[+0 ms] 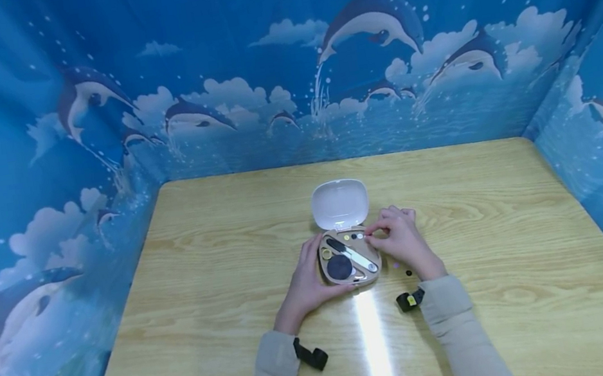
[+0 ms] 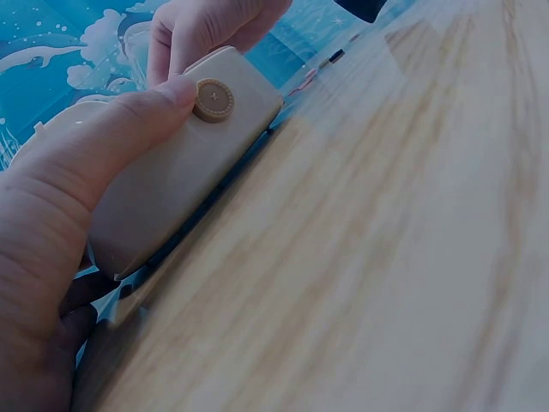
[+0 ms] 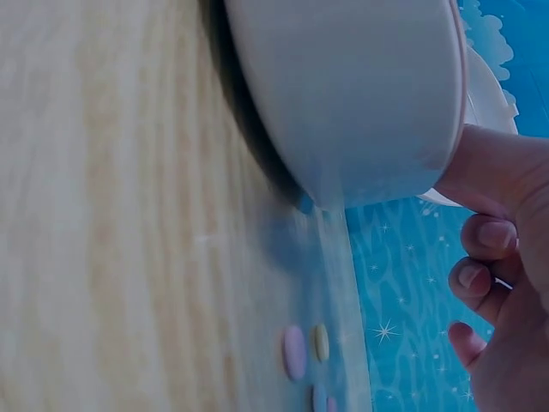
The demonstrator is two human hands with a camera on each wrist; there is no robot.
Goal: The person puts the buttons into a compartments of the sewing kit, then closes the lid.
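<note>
A small sewing kit box [image 1: 373, 273] sits on the table, its white lid [image 1: 340, 203] raised at the back. Inside are a dark round disc [image 1: 339, 267], a long white tool with a dark end [image 1: 360, 258] and a row of small round pieces. My left hand [image 1: 306, 281] grips the box from the left. Its thumb [image 2: 137, 129] lies along the front wall beside a round tan knob [image 2: 214, 100]. At the back right corner, my right hand [image 1: 399, 239] pinches what looks like a small dark button with thumb and forefinger, mostly hidden by the fingertips.
Right of the box lie loose buttons, one black [image 1: 408, 273] and one purple [image 1: 397, 265]. The right wrist view shows a pink button [image 3: 294, 352] and a yellow one [image 3: 321, 342] nearby. Black wrist straps with cameras are on both arms. A blue dolphin curtain [image 1: 236, 61] surrounds the wooden table [image 1: 216, 246].
</note>
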